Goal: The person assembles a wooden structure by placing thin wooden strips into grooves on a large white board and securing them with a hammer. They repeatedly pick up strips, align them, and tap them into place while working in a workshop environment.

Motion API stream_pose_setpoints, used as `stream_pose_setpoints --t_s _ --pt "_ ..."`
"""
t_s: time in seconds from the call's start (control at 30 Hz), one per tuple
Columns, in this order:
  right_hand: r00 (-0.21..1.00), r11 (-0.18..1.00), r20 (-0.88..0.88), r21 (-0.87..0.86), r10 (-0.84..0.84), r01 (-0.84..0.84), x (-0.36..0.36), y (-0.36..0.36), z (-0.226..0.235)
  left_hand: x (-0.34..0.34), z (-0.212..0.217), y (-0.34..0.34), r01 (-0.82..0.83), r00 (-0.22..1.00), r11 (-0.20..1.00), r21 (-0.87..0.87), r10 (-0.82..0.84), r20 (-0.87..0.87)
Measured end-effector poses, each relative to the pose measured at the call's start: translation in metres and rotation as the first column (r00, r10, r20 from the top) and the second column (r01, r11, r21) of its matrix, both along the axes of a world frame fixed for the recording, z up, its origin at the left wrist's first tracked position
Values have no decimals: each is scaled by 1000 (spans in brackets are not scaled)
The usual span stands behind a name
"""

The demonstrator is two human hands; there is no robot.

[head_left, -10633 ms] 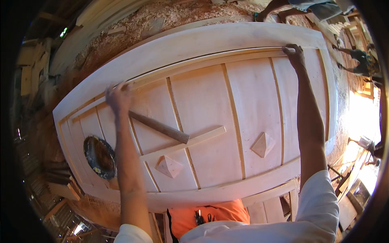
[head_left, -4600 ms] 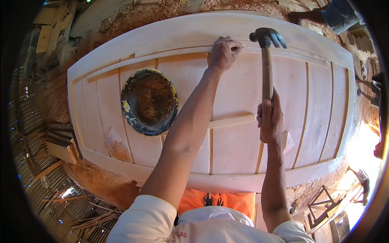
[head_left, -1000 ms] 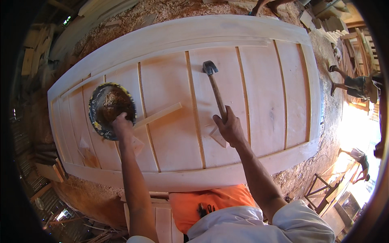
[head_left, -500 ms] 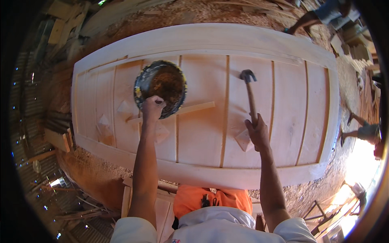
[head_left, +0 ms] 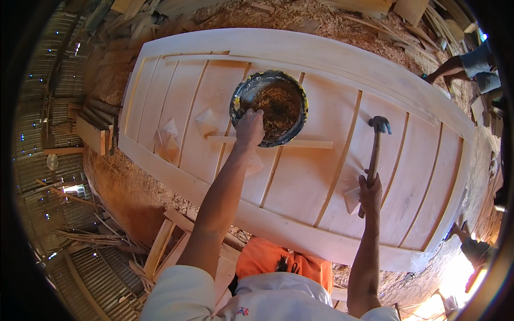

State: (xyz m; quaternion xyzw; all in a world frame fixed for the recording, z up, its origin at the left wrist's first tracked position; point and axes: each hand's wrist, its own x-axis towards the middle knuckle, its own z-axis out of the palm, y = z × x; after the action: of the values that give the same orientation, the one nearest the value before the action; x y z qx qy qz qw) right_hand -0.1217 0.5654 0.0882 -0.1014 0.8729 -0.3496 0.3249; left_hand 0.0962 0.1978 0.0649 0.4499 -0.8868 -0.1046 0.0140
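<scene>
A large pale wooden panelled door (head_left: 332, 123) lies flat in front of me. On it stands a dark, paint-stained bucket (head_left: 301, 101) with brown, shaving-like stuff (head_left: 276, 107) inside. My left hand (head_left: 251, 128) is closed on the bucket's near-left rim, fingertips just inside. Wrapped round the wooden handle of a claw hammer (head_left: 376, 147), my right hand (head_left: 370, 192) holds it with the head pointing away from me. A small pyramid-shaped wooden block (head_left: 352, 199) lies beside that hand. The bucket partly hides a thin wooden strip (head_left: 308, 144).
More pyramid-shaped blocks (head_left: 206, 122) lie on the door's left half. Stacked boards (head_left: 96, 128) stand off its left end. Wood shavings (head_left: 139, 187) cover the ground. Another person's legs (head_left: 447, 69) show at the far right, and a second person (head_left: 474, 249) is at the right.
The whole view has turned and shifted, so the door appears tilted. Bucket and strip keep their place on the door. My left fingers now sit closer on the rim; the hammer stays in my right hand.
</scene>
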Motion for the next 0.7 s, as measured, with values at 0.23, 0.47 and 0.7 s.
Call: stream_pose_setpoints --t_s 0.23,0.47,0.7 --pt "999 1000 -33 -16 -19 18 1 -1 -8 -6 17 6 -1 988 955 298 -44 147" --pt "999 1000 -39 -29 -14 13 -1 1 -11 -5 3 7 -94 995 929 359 80 52" --pt "986 990 166 -132 -25 47 -2 7 -13 3 23 9 23 870 888 460 209 -447"
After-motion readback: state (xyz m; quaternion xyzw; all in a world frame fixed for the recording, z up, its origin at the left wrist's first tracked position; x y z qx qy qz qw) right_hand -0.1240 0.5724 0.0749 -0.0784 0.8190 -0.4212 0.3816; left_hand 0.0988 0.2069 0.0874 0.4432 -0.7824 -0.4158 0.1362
